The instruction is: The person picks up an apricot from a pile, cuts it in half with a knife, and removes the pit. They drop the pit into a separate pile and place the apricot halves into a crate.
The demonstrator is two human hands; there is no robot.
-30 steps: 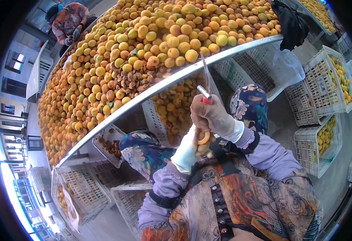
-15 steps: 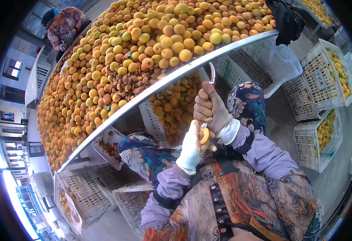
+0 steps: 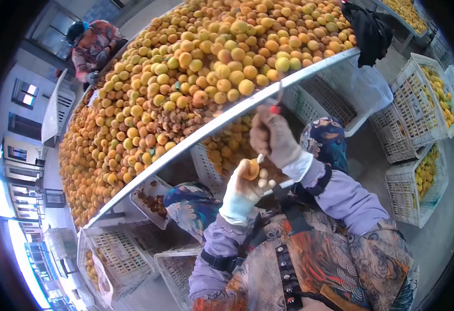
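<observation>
Apricot (image 3: 251, 170), one, seemingly cut: held in the left hand (image 3: 242, 189), pinched between thumb and fingers, in front of the wearer and near the white crate (image 3: 206, 168) under the table's metal rim (image 3: 237, 108). Knife (image 3: 274, 109), one, red near the blade: clenched in the right hand (image 3: 276, 137), blade pointing away from the fruit.

Hazards, as judged: soft flesh may squash or slip out if the pinch is too hard or too slack; the left fingertips could be nicked, should the blade turn back while the hands are this close; the raised blade may knock the rim.

Obscured: blade blurred against the rim; pale nub (image 3: 259, 158) below the right fist unidentifiable; apricot's underside hidden by fingers; crate partly covered by the hands.
</observation>
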